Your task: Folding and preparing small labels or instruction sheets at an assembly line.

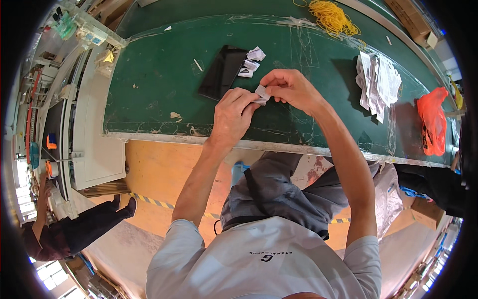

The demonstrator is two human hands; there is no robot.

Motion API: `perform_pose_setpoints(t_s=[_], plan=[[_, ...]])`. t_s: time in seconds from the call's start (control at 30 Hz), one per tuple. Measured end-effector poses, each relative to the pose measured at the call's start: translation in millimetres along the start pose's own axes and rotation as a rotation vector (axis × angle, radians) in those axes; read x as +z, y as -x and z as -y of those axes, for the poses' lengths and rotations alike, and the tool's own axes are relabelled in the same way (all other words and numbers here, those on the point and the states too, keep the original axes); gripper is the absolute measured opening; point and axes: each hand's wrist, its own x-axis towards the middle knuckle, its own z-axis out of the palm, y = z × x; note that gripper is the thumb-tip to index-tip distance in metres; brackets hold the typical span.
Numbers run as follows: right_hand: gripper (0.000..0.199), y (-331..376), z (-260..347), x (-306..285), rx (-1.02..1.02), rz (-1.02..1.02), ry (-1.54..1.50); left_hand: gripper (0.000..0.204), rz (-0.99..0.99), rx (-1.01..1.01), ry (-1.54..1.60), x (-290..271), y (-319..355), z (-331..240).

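Both my hands meet over the green table (159, 84) and pinch one small folded white paper piece (262, 93) between their fingertips. My left hand (234, 113) holds its near edge; my right hand (290, 88) holds its far edge from above. Just beyond the hands lies a flat black rectangular object (221, 72) with a few similar folded white paper pieces (251, 62) stacked on its right end.
A pile of white paper sheets (378, 82) lies to the right, an orange plastic bag (432, 124) at the far right, and yellow rubber bands (331, 17) at the back. A white machine (94, 124) stands left. Another person's legs (92, 222) show lower left.
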Motion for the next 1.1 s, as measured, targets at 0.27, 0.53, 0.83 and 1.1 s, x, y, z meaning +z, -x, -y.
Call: perform_pose_setpoints(t_s=[0.27,0.53,0.83,1.1], plan=[[0.011,5,-1,16,-0.516,-0.31,0.474,0.025,0.006,-0.003,-0.024,-2,-2,0],[0.01,13,-1,15,-0.34,-0.176,0.321,0.028,-0.004,-0.134,0.073,2,-2,-5],[0.013,5,0,14,-0.317,-0.169,0.264,0.026,0.011,-0.066,-0.029,-1,-1,-2],[0.017,-41,0,28,-0.569,-0.416,0.72,0.025,0.026,-0.032,-0.037,2,-2,-2]])
